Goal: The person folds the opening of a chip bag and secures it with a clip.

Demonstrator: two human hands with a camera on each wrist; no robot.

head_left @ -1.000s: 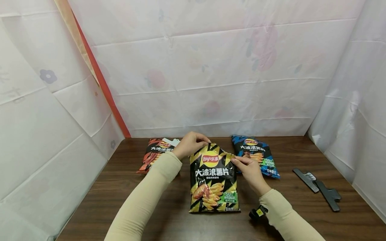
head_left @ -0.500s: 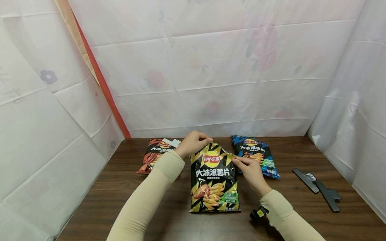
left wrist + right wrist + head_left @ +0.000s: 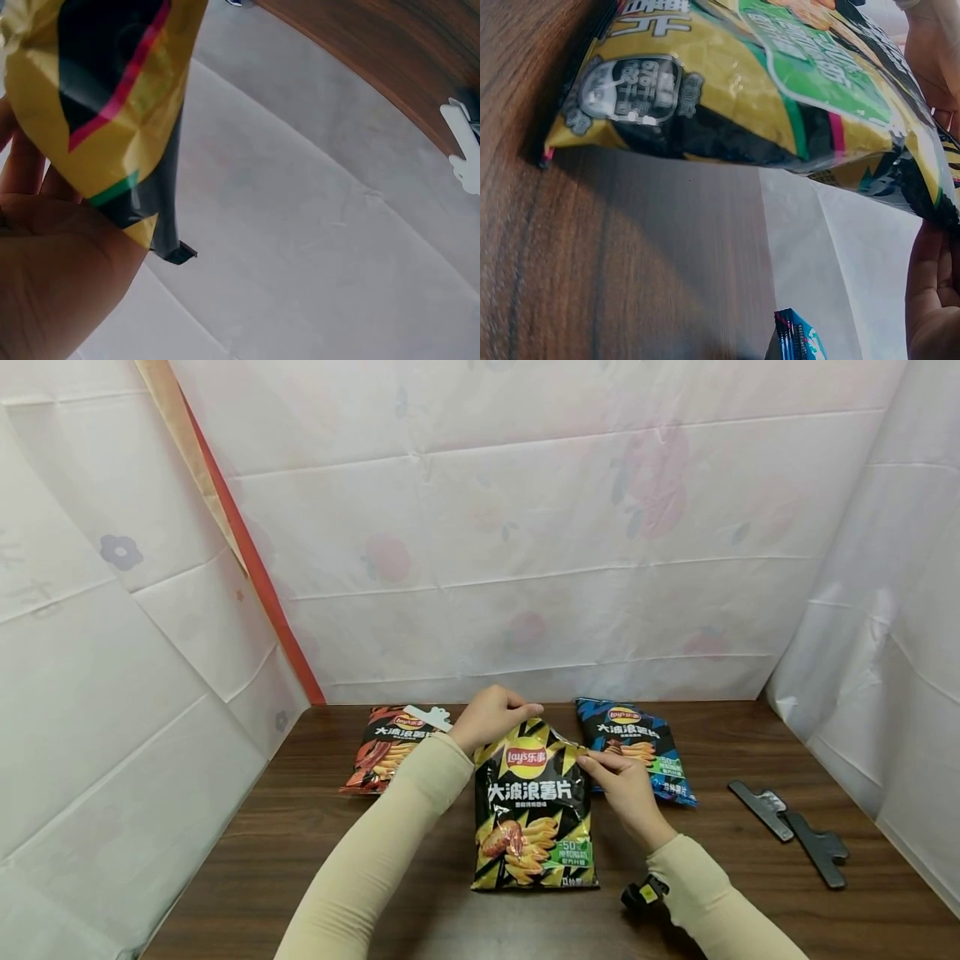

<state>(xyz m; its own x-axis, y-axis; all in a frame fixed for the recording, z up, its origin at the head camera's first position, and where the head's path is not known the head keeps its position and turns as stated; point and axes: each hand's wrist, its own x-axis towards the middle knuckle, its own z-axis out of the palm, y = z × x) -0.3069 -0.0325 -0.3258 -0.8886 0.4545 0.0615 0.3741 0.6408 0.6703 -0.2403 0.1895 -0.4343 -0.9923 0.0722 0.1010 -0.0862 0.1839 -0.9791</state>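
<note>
A yellow-and-black bag of potato chips (image 3: pixel 528 814) stands upright near the middle of the table, its bottom edge at the wood. My left hand (image 3: pixel 491 720) reaches over its top edge and grips it there, covering the upper left corner. With thumb and fingers, my right hand (image 3: pixel 628 793) pinches the upper right corner. The top edge dips between the two hands. In the left wrist view, the fingers of the left hand (image 3: pixel 60 255) pass behind the bag (image 3: pixel 112 90). The right wrist view shows the bag's lower front (image 3: pixel 727 105) close up and the right hand (image 3: pixel 934 292) at its edge.
A red chip bag (image 3: pixel 378 752) with a white clip (image 3: pixel 429 718) at its top lies behind the left arm. Back right is a blue chip bag (image 3: pixel 637 743). Two dark clips (image 3: pixel 761 810) lie on the wooden table (image 3: pixel 247 877). White sheets (image 3: pixel 525 527) enclose it.
My left hand has slid a little to the right along the bag's top edge, showing more of the white clip behind it. The right hand and the bag have hardly moved.
</note>
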